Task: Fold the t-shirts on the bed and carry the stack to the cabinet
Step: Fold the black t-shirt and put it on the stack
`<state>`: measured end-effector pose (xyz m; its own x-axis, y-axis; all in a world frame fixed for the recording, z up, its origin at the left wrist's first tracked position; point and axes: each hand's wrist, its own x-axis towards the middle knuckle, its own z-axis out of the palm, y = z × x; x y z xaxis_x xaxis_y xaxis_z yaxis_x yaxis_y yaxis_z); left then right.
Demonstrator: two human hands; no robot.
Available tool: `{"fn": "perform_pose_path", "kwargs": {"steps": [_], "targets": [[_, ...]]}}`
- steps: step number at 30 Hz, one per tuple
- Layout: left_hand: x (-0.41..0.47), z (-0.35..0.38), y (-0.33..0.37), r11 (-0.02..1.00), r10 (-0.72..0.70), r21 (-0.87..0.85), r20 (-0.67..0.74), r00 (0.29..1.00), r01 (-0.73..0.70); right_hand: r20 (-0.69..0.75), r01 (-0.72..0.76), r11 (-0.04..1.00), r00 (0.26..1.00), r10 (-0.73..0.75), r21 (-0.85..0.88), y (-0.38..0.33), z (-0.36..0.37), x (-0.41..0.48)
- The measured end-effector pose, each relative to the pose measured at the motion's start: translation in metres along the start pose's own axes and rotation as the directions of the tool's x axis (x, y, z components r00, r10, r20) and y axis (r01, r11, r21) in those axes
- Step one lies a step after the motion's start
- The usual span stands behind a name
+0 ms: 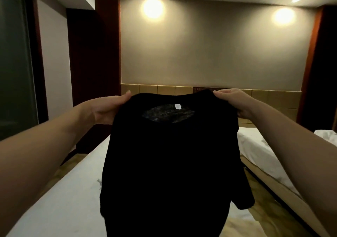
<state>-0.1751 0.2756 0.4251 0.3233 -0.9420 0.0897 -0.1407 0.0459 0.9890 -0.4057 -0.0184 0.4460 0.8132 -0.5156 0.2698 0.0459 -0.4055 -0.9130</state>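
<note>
Hanging between hands: black t-shirt [169, 154], left hand [109, 109] and right hand [235, 102] pinching shoulders.

The t-shirt [169, 154] is plain black, with a small white label [177, 106] at the neck. Inside the neck opening shows a mottled grey-blue patch [167, 113], perhaps a print, too dim to read. The bed [63, 191] is white, as is the second bed [259, 145]. The wall [209, 54] is grey-beige, the headboard [164, 89] tan in square panels, the wood trim [107, 36] dark reddish brown.
</note>
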Motion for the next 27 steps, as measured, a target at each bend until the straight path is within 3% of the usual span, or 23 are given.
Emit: {"fn": "perform_pose_path", "kwargs": {"steps": [3, 8, 14, 18, 20, 22, 24, 26, 27], "targets": [[0.004, 0.001, 0.0, 0.995, -0.036, -0.095, 0.065, 0.997, 0.042, 0.029, -0.037, 0.998, 0.999, 0.036, 0.041, 0.0, -0.007, 0.003], [0.013, -0.013, 0.006, 0.999, -0.013, 0.051, 0.149, 0.989, 0.006, 0.098, -0.047, 0.995, 0.994, 0.039, 0.083, 0.0, -0.018, 0.004], [0.022, -0.009, 0.02, 0.964, 0.073, 0.257, -0.029, 0.997, -0.063, 0.126, -0.054, 0.997, 0.99, 0.06, -0.05, 0.006, -0.025, 0.012], [0.027, 0.002, 0.023, 0.922, 0.169, 0.372, -0.133, 0.977, -0.109, 0.02, -0.014, 0.979, 1.0, 0.019, -0.203, 0.005, -0.022, 0.018], [0.031, 0.01, 0.023, 0.882, 0.264, 0.45, -0.228, 0.937, -0.138, -0.034, 0.042, 0.988, 0.998, -0.048, -0.152, 0.002, -0.016, 0.019], [0.032, 0.018, 0.029, 0.828, 0.4, 0.527, -0.318, 0.86, -0.19, -0.063, 0.098, 0.995, 0.993, -0.096, 0.025, -0.003, -0.012, 0.019], [0.032, 0.025, 0.038, 0.814, 0.51, 0.497, -0.365, 0.779, -0.3, -0.061, 0.136, 0.96, 0.99, -0.124, 0.244, -0.009, -0.01, 0.021], [0.034, 0.024, 0.041, 0.803, 0.504, 0.524, -0.343, 0.793, -0.283, -0.042, 0.108, 0.948, 0.994, -0.099, 0.301, -0.009, -0.006, 0.021], [0.036, 0.024, 0.038, 0.783, 0.435, 0.593, -0.307, 0.846, -0.187, -0.048, 0.084, 0.981, 0.996, -0.076, 0.178, -0.006, -0.004, 0.022]]}}
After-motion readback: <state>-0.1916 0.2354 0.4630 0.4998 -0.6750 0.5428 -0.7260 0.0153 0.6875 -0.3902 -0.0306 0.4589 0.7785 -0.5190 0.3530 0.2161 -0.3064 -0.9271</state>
